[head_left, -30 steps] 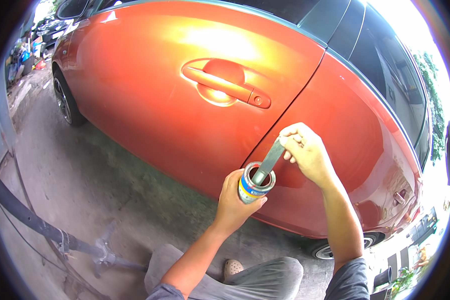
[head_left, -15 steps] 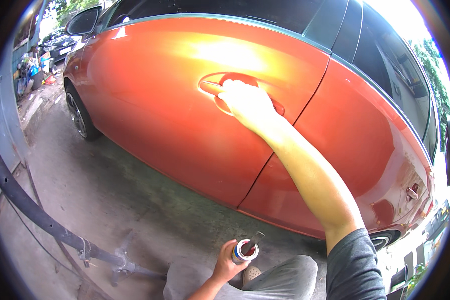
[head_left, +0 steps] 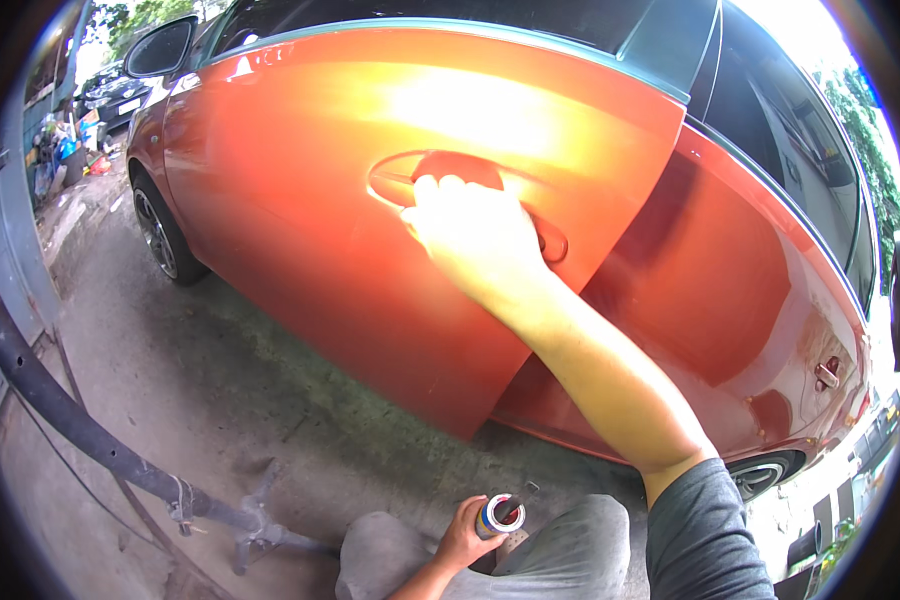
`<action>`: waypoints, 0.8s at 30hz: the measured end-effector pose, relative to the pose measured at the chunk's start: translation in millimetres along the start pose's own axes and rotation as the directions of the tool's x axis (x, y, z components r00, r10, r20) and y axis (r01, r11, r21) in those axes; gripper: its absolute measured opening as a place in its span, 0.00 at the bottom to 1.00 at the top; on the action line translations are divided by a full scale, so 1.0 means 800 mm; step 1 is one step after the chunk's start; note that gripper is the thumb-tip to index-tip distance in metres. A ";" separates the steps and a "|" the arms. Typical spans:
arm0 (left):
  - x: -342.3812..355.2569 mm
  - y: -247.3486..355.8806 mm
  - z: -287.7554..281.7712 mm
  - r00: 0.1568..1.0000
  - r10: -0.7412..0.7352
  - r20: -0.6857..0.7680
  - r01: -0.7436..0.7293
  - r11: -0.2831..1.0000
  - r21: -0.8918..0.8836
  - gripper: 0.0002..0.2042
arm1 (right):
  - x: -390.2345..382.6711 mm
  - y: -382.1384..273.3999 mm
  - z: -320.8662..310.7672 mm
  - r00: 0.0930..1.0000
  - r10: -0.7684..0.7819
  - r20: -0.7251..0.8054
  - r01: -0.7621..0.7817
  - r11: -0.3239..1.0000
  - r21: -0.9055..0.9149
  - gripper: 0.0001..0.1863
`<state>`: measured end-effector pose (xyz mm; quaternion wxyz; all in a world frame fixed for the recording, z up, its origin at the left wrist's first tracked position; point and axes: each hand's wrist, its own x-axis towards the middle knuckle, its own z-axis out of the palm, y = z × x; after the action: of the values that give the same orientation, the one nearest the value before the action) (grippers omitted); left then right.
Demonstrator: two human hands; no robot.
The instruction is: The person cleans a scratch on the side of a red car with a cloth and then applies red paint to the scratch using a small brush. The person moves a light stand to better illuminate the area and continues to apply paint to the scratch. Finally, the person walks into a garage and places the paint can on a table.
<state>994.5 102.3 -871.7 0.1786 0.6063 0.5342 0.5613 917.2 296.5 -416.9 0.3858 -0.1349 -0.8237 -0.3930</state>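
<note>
My right hand (head_left: pixel 475 228) is closed around the door handle (head_left: pixel 553 243) of an orange-red car, its fingers hooked into the recess behind it. The front door (head_left: pixel 310 240) stands slightly ajar, its rear edge swung out from the rear door (head_left: pixel 710 290). Low in front of me, over my lap, my left hand (head_left: pixel 460 538) grips a small open tin can (head_left: pixel 488 522) with a pale rim and reddish contents. A dark, flat-bladed tool (head_left: pixel 508 508) sticks up out of the can; its lower end is hidden inside.
A dark metal pole (head_left: pixel 90 435) runs along the left side to a splayed metal foot (head_left: pixel 260 525) on the concrete floor (head_left: pixel 190 370). The side mirror (head_left: pixel 160 47) juts out at the upper left. Assorted clutter (head_left: pixel 70 150) lies beyond the front wheel (head_left: pixel 160 228).
My right hand has pulled the front door outward, opening a gap at its rear edge. The can in my left hand has shifted slightly right and down, and its tool now leans differently.
</note>
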 end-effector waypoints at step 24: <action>0.034 -0.017 0.006 0.991 -0.123 0.060 0.127 0.989 -0.079 0.39 | -0.012 0.104 0.083 0.982 0.116 0.151 -0.131 0.987 0.094 0.15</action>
<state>987.0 132.5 -871.2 0.2530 0.5788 0.5425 0.5537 932.4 401.3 -405.2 0.3553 -0.1937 -0.8588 -0.3141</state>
